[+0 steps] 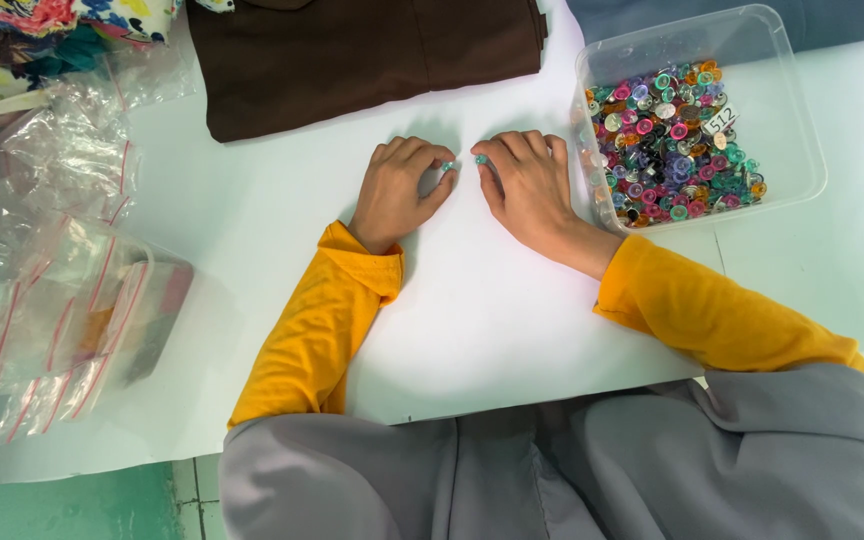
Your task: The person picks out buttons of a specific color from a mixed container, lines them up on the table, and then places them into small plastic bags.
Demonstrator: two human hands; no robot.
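Both of my hands rest on a white table [492, 300], close together near its middle. My left hand [399, 190] pinches a small teal snap button [448, 166] at its fingertips. My right hand [530, 185] pinches a second small teal snap button [481, 159], a short gap from the first. Both arms wear yellow-orange sleeves. Just right of my right hand stands a clear plastic tub [792, 130] filled with many small coloured snap buttons [672, 145] and a small white paper tag.
A folded dark brown cloth [352, 55] lies at the back of the table. Clear zip bags with red seals [62, 260] pile up at the left. Patterned fabric [42, 25] sits at the far left corner, grey-blue cloth [752, 15] at the back right.
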